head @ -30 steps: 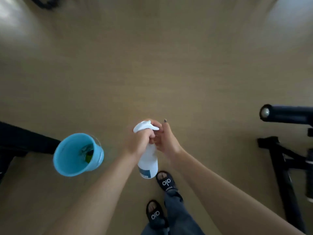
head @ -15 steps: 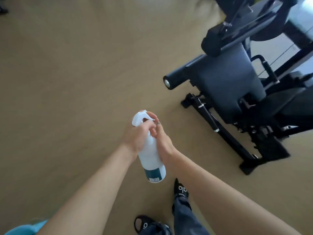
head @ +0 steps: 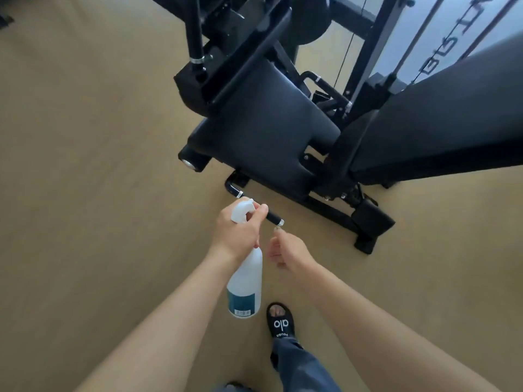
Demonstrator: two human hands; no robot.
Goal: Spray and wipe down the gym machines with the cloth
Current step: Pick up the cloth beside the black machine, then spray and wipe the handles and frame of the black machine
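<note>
White plastic spray bottle with a teal label and a barcode near its base hangs upright from the left hand, which grips it round the neck just under the white trigger head; the fingers are curled round the neck, with one finger reaching forward past the trigger. Right hand is just beside the bottle and apart from it, holding nothing, its fingers loosely curled and the forefinger pointing forward. Both forearms are bare and extend from the lower edge of the head view. No cloth is in view. Black gym machine stands directly ahead of the hands on a tan floor. Its padded seat is dark, smooth and tilted toward the viewer, with a round roller pad at its near left corner showing a silver end cap. A second, larger dark pad lies to the right of the seat. A black base frame runs along the floor below the seat, from a tube end with chrome rings near the spray head to a block foot at the right. Behind the seat rise black upright bars, thin cables and a pale panel bearing dark lettering that cannot be read in full. One foot in a black slide sandal with white "alo" lettering rests on the floor below the right hand, with a grey-blue trouser leg above it.
</note>
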